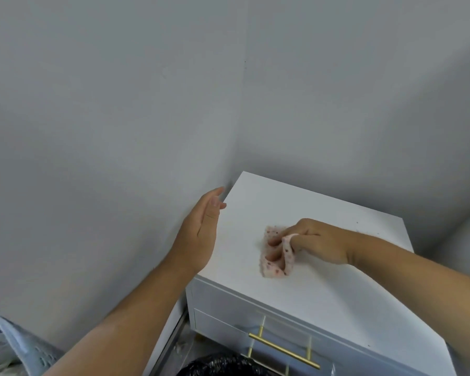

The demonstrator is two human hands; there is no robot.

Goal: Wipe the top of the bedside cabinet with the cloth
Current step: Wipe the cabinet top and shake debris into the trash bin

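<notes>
The white bedside cabinet (296, 289) stands in a corner between two grey walls, its flat top facing me. A pink cloth with dark red dots (277, 256) lies bunched on the middle of that top. My right hand (315, 242) presses down on the cloth, fingers curled into its folds. My left hand (201, 232) hovers at the cabinet's left edge, palm turned inward, fingers straight and apart, holding nothing.
A drawer front with a gold bar handle (282, 348) faces me below the top. A pale blue perforated basket (8, 343) sits at the lower left. Something black and shiny (223, 367) lies at the bottom edge. Walls close in behind and left.
</notes>
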